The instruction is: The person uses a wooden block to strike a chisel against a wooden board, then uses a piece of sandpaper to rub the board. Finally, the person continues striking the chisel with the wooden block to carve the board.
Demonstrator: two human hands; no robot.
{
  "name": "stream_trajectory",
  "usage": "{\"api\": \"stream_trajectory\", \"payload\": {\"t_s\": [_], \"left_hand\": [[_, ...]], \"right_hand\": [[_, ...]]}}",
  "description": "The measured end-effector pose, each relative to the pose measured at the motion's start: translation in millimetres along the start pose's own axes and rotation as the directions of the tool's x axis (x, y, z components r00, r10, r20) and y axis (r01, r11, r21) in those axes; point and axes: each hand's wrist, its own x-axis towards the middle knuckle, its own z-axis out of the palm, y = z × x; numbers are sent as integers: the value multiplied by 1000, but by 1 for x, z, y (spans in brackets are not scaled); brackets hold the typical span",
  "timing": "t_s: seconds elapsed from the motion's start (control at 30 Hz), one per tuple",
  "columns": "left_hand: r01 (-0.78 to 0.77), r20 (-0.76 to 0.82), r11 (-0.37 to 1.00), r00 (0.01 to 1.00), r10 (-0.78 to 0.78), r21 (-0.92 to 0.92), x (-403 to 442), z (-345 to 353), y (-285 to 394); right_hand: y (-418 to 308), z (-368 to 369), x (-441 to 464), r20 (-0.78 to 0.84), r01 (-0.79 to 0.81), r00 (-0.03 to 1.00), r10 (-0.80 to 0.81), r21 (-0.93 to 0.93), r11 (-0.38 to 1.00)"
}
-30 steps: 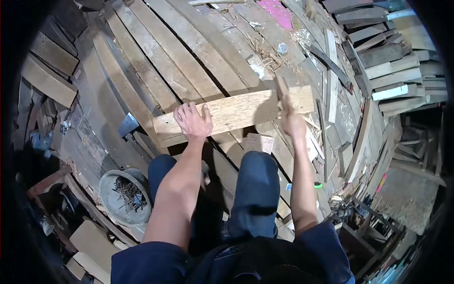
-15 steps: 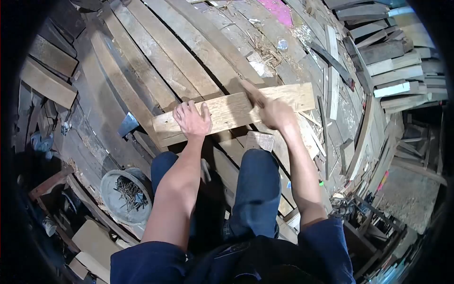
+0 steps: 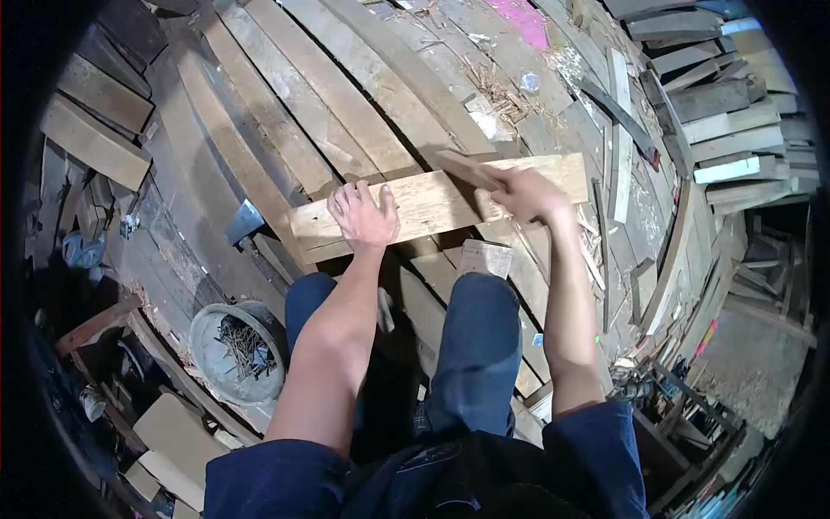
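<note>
A pale wooden board (image 3: 424,203) lies across the beams in front of my knees, with a rough, streaked top face. My left hand (image 3: 363,214) presses on its left part, the fingers reaching over the far edge and the thumb apart. Above the board's right half, my right hand (image 3: 532,195) is closed around one end of a flat brown strip that looks like wood (image 3: 469,170). This strip slants up and left past the board's far edge, casting a shadow on the face. Whether it touches the board I cannot tell.
Left of the board lies a tool with a flat metal head (image 3: 244,222). A bucket of nails (image 3: 240,350) stands by my left leg. A small wood block (image 3: 486,258) sits by my knee. Stacked planks (image 3: 726,130) are at right, wood scraps (image 3: 497,99) beyond the board.
My right hand has shifted a little right along the board, and the brown strip lies at a flatter slant. My left hand keeps its place on the board. The whole view has shifted slightly.
</note>
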Motion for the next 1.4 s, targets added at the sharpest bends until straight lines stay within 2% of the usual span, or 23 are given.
{"api": "stream_trajectory", "payload": {"t_s": [0.03,0.1,0.23,0.3,0.4,0.43,0.5,0.6,0.63,0.7,0.77,0.8,0.9,0.97,1.0,1.03,1.07,1.17,1.27,1.3,1.33,1.37,1.4], "left_hand": [[-5,-10,1000,1000,5,2,-1,0,0],[-20,-35,1000,999,20,-1,2,2,-1],[3,-3,1000,1000,-3,-18,1,-1,1],[18,11,1000,1000,-18,-25,0,2,-1],[18,28,1000,999,-18,9,0,-1,0],[17,34,1000,999,-17,23,0,-1,0],[19,15,1000,1000,-20,22,2,0,1],[17,30,1000,999,-17,-4,-1,-2,1],[20,37,1000,999,-20,-10,0,-3,1],[3,-11,999,1000,-3,-36,-2,1,0],[-5,-27,1000,1000,5,-21,-1,2,0],[-6,-35,1000,999,6,-11,-1,1,0],[-6,-2,1000,1000,6,5,-1,-2,1],[-14,-20,1000,1000,14,-1,-2,-1,1],[-19,-29,1000,999,19,-5,-1,-3,2],[-25,-38,1000,999,25,-12,-2,-6,5],[36,87,999,996,-34,-20,0,-11,8],[24,4,1000,1000,-24,2,-7,2,7],[27,101,997,994,-35,77,-11,-17,11],[87,-5,987,996,-87,134,-16,30,-15],[-12,143,987,990,-11,158,-9,36,-23],[-74,143,978,989,47,193,-13,27,-16],[82,3,970,996,-85,227,-3,77,-36]], "right_hand": [[22,-3,4,5,3,1000,-4,151,989],[39,-9,2,-41,-133,989,141,153,979],[-11,25,0,-194,-354,924,329,-108,929],[-33,24,-20,-156,-238,964,217,-132,962],[42,24,-15,-133,19,991,-13,50,999],[55,17,-24,-135,-3,990,27,170,985],[78,29,-31,-303,-111,941,152,148,983],[35,59,-44,-315,-386,873,371,17,922],[21,65,-52,-353,-329,880,317,26,944],[50,92,-61,-465,66,885,16,159,985],[61,87,-75,-353,15,934,60,206,979],[67,87,-77,-403,6,911,87,224,975],[65,116,-82,-351,-294,819,455,425,856],[79,158,-85,-652,42,745,144,260,965],[68,154,-97,-506,-88,816,278,367,926],[70,158,-101,-485,-116,820,303,377,919],[76,167,-105,-465,-146,822,330,389,910],[84,195,-117,-471,-141,798,375,459,877],[79,198,-126,-449,-184,802,393,440,879],[77,203,-121,-430,-124,824,368,497,859],[83,206,-113,-433,-130,824,366,485,865],[62,172,-136,-377,-201,832,407,479,854],[70,172,-128,-361,-168,860,362,469,867]]}}
